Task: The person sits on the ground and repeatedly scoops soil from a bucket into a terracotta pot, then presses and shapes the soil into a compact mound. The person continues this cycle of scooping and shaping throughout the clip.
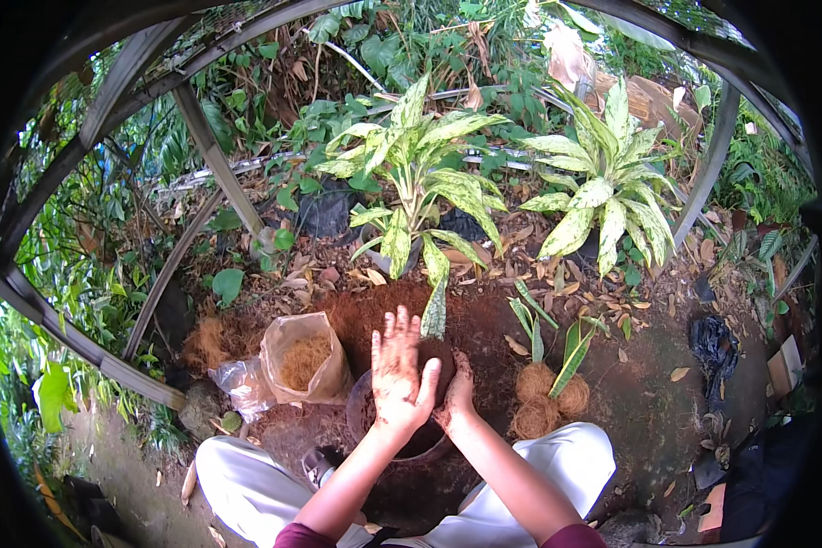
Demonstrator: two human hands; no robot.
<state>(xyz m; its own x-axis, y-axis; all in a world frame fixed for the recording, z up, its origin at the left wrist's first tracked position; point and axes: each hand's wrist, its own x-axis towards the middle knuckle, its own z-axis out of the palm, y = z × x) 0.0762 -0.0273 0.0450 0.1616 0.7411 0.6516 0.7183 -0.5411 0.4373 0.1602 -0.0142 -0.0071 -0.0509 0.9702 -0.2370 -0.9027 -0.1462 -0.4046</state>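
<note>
A dark ball of soil (437, 357) with a mottled, upright snake plant leaf (435, 312) rising from it is above a dark round basin (425, 453). My right hand (457, 389) cups the ball from the right side. Soil-smeared, my left hand (403, 373) lies flat along the ball's left side, with fingers stretched out and thumb across its front. How firmly the left palm presses is hidden. Dark soil shows inside the basin beneath both hands.
A paper bag of brown fibre (305, 363) and a clear plastic bag (245, 389) stand left. Several fibre-wrapped balls (536, 418) with snake plant leaves (575, 356) lie right. Two variegated potted plants (411, 171) stand ahead. A black plastic bag (714, 353) lies far right.
</note>
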